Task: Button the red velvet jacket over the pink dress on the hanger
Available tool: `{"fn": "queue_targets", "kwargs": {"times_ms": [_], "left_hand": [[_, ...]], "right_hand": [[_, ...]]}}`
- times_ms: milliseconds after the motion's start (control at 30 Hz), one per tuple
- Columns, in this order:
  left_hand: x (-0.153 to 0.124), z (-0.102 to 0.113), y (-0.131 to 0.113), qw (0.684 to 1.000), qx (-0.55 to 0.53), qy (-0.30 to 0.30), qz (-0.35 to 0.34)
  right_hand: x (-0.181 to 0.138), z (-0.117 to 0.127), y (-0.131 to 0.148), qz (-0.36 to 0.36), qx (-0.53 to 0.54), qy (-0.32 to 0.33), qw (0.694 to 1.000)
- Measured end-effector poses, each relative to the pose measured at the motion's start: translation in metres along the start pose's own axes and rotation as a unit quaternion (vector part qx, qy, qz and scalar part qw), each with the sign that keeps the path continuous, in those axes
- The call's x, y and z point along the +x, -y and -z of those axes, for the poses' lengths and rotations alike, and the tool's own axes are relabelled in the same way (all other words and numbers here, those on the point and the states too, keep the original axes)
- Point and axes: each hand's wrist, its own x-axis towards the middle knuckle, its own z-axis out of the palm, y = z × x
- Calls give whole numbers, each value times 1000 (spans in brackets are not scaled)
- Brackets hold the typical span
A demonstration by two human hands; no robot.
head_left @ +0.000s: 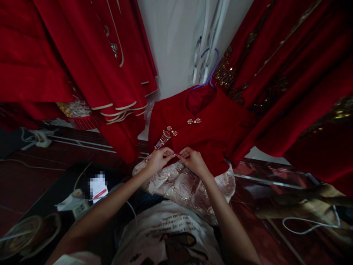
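A red top (209, 132) hangs in front of me on a purple hanger (211, 75), its lower part over a pale pink, shiny patterned cloth (182, 184). Near the top's lower edge, my left hand (160, 160) pinches one side of a small beaded fastener (175, 155). Close beside it, my right hand (193, 161) pinches the other side, fingertips nearly meeting. Fingers partly cover the fastener, so I cannot tell if it is joined. Higher on the top are a flower-shaped pearl clasp (193, 121) and a tasselled bead ornament (164, 137).
Red garments (110, 73) hang at the left, and gold-embellished red ones (275, 81) at the right. White doors (171, 44) stand behind. On a dark surface to the left lie a lit phone (98, 187), a power strip (79, 208) and a clear plastic container (22, 235).
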Motion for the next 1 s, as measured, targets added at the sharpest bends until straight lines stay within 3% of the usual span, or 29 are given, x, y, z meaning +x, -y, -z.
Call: {"fn": "queue_targets", "kwargs": {"times_ms": [367,667,1000], "left_hand": [[-3,3,-1,988,123,-1,-97],[-1,2,1,995,72,25,-58],[-3,1,-9,997,69,13,-43]], "right_hand": [[-1,-1,-1,-11,-34,6,999],[-2,0,0,-11,-36,1,999],[0,-1,-2,-9,-34,5,999]]}}
